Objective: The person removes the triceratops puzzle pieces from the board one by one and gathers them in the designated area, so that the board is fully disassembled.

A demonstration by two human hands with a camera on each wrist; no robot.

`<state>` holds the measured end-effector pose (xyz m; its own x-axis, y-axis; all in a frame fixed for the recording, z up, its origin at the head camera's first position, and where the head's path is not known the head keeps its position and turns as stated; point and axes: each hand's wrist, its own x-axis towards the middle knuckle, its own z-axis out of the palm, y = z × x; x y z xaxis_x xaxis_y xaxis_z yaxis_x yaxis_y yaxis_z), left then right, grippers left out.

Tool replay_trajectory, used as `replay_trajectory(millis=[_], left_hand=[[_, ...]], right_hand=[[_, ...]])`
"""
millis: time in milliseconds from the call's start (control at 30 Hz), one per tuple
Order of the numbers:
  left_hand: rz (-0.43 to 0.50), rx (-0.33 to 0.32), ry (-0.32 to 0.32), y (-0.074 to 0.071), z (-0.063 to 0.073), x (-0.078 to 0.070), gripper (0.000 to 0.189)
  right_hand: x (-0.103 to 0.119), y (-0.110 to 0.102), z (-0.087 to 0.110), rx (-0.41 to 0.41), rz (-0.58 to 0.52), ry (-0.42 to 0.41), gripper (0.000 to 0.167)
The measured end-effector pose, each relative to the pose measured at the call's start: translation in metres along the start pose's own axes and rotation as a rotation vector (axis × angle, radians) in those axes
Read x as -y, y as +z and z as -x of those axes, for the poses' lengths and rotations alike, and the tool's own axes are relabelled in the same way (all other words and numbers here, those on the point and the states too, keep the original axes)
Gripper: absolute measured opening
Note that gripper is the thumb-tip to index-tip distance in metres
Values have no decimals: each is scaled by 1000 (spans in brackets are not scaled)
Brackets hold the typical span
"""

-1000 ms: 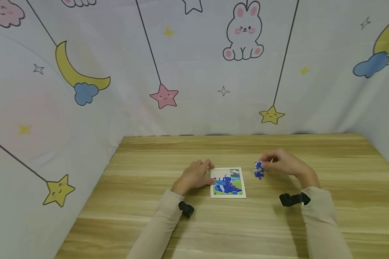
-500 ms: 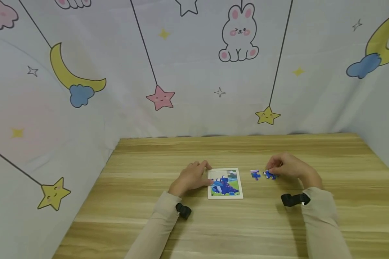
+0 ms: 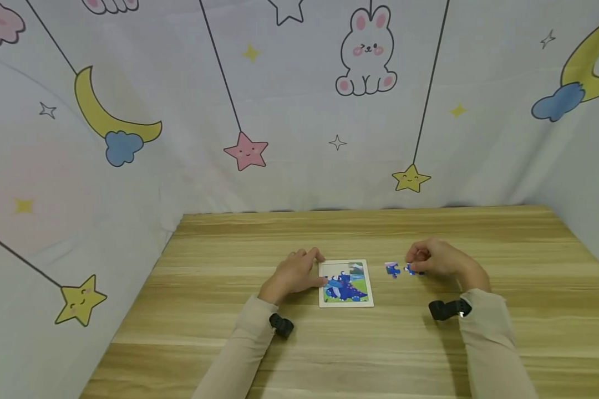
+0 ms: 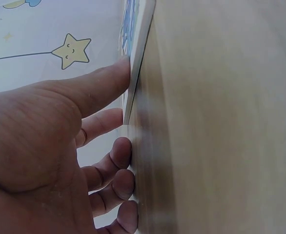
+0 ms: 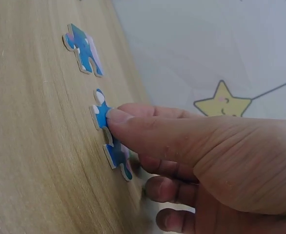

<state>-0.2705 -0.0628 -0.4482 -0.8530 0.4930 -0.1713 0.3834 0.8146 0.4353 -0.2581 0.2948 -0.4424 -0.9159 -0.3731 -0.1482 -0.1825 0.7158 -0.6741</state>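
Note:
My left hand rests at the left side of a square puzzle board with a pale rim. In the left wrist view its thumb presses on the rim, the index finger touches the corner, and the other fingertips meet the table. The board shows a blue dinosaur picture; its upper left part is bare. To the right of it, my right hand pinches a blue jigsaw piece between thumb and index finger, low at the tabletop. A second jigsaw piece lies flat between the board and that hand.
The wood-grain table runs back to a white curtain printed with stars, moons and a rabbit. Another curtain wall stands along the left. Each wrist carries a black camera band, such as the right one.
My right hand has gone from over the piece nearest the board to slightly right, lowering the piece it pinches to the table. The left hand stays on the board. The view has shifted slightly.

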Motion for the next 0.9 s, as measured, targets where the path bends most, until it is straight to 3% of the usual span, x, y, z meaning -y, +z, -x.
replay_trajectory(millis=[267, 567, 900], left_hand=[[5, -2, -1, 1, 0, 1, 48], [12, -4, 11, 1, -1, 2, 49], [0, -3, -13, 3, -3, 4, 48]], right_hand=[[17, 5, -10, -42, 27, -51, 13], [49, 30, -30, 14, -7, -122, 25], [67, 59, -45, 105, -17, -112, 35]])
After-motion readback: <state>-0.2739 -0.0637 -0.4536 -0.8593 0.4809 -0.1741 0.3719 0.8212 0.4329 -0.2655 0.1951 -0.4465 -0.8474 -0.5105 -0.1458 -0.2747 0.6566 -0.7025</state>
